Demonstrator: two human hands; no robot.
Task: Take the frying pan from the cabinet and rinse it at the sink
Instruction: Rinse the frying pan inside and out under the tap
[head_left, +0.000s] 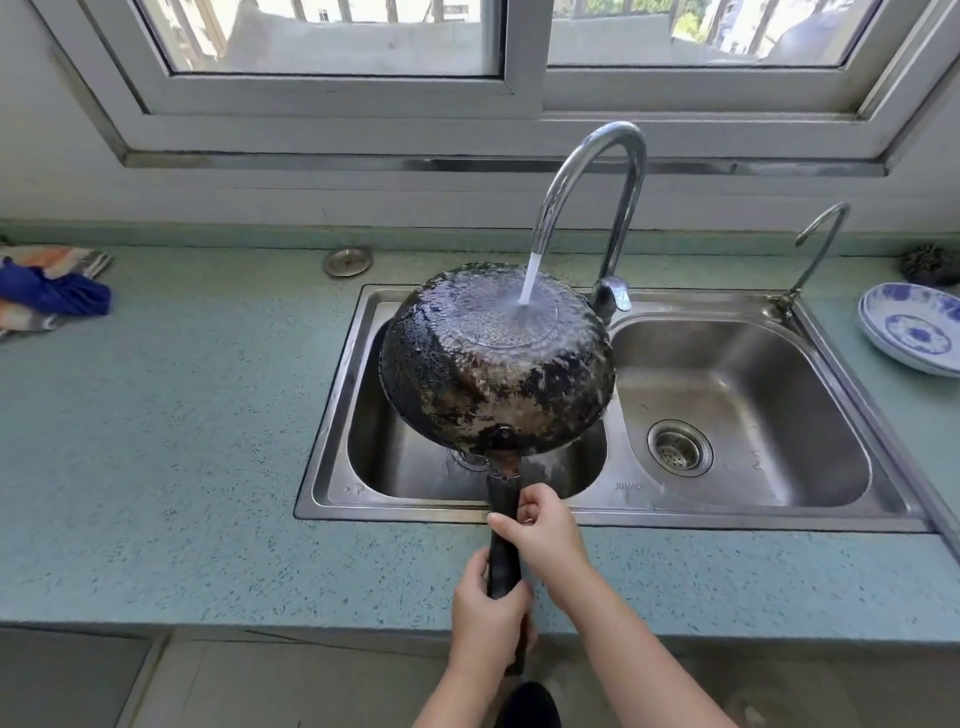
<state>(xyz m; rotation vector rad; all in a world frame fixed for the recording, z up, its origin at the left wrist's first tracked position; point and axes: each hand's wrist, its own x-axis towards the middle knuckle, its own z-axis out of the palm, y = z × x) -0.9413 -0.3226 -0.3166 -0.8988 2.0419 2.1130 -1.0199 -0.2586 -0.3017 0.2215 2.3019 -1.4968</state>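
Note:
The frying pan (493, 364) is turned upside down over the left basin of the steel double sink (737, 405), its blackened, scorched underside facing up. Water runs from the tall curved tap (597, 197) and spreads over the pan's flat base. The pan's dark handle points toward me over the sink's front rim. My left hand (485, 613) grips the near end of the handle. My right hand (540, 530) is wrapped around the handle just above it, close to the sink's edge.
A green speckled counter (182, 441) surrounds the sink. Cloths (52, 286) lie at the far left, a steel sink plug (348, 261) sits behind the left basin, stacked blue-and-white plates (914, 327) stand at the right, and a small second tap (815, 249) rises behind the right basin.

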